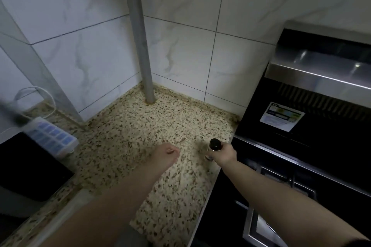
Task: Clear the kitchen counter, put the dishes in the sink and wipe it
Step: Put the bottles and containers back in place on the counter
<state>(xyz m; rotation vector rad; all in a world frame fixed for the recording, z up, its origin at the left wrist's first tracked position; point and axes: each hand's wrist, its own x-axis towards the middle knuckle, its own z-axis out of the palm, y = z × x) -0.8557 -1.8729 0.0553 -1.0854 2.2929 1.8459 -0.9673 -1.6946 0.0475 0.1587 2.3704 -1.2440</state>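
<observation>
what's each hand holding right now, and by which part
The right hand grips a small dark-capped bottle around its body, just below the cap. The left hand is curled above the counter with nothing visible in it.

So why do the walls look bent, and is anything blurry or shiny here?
Head view: the wide-angle lens bows the grey pipe and tile lines; light is dim and even; a dark object at the left edge is smeared with blur; glare streaks the steel hood; the bottle in the right hand looks soft.
</observation>
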